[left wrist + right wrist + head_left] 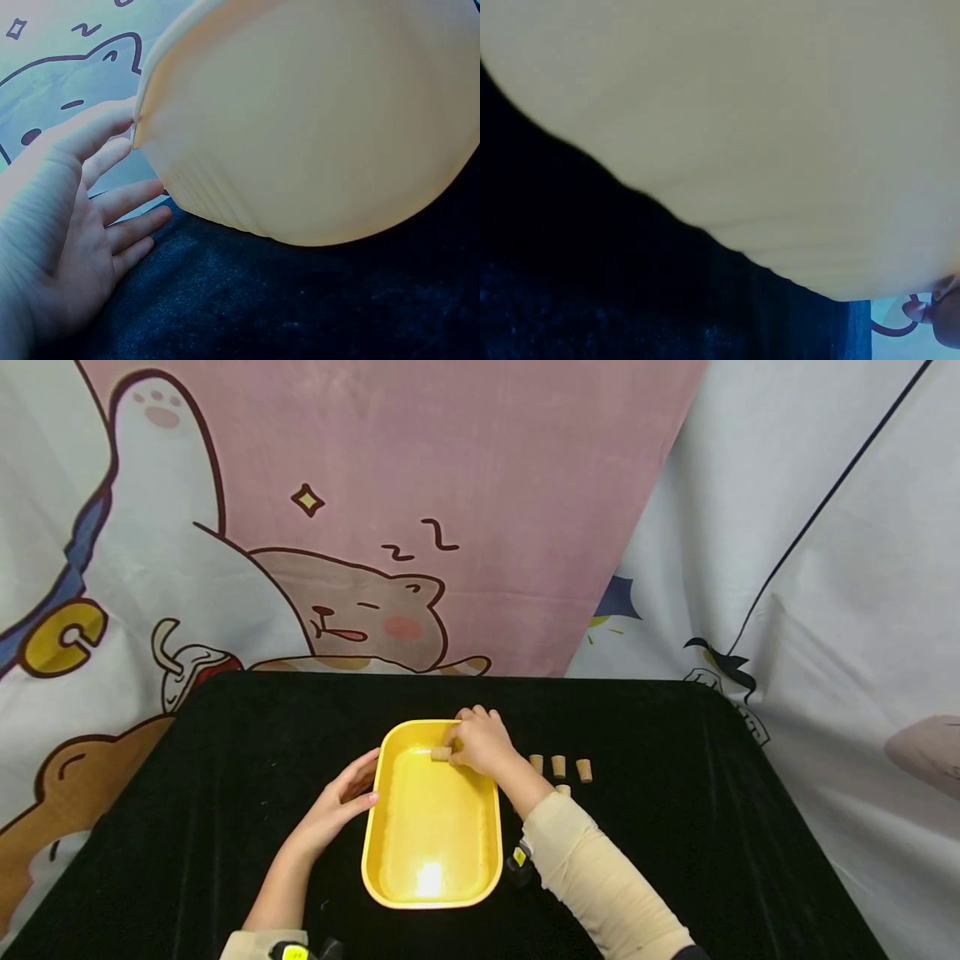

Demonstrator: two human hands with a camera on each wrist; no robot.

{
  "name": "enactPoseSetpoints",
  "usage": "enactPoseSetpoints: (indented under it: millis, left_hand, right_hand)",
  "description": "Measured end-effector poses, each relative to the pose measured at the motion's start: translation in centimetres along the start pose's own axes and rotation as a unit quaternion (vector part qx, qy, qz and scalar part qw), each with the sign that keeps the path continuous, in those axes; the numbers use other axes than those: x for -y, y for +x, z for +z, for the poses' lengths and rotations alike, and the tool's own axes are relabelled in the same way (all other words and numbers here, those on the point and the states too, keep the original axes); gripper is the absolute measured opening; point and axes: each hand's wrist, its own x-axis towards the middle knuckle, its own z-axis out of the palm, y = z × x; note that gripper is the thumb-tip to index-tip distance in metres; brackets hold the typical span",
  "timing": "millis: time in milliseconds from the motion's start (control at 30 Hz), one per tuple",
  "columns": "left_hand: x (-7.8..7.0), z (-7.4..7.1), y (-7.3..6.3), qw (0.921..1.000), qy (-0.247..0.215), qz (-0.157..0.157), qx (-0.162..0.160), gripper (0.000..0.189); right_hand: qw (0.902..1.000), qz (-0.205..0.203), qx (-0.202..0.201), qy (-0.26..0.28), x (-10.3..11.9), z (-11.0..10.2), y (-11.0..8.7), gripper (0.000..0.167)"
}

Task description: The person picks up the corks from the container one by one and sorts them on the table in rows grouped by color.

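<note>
A yellow rectangular tray [431, 897] stands on the black cloth in the head view. At its far end my right hand [483, 743] reaches over the right rim and pinches a small tapered cork [440, 753] inside the tray. My left hand [341, 802] touches the tray's left side with thumb and fingers fairly straight. In the left wrist view that hand [82, 217] meets the tray's edge, its lower fingers spread beside the wall. The tray's outer wall [742, 135] fills most of the right wrist view; only a bit of fingers shows at lower right.
Several more corks [558, 767] stand on the cloth to the right of the tray, one partly hidden by my right sleeve [592, 868]. The black-covered table [660, 760] ends at a printed cartoon curtain [525, 485] behind.
</note>
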Motion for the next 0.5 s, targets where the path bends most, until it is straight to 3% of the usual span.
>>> enactPoseSetpoints:
  millis: [500]
  left_hand:
    - [0.0, -0.2, 0.0, 1.0, -0.005, 0.0, -0.003, 0.058]
  right_hand:
    - [0.9973, -0.023, -0.04, 0.058, -0.1, -1.7, -0.5, 0.019]
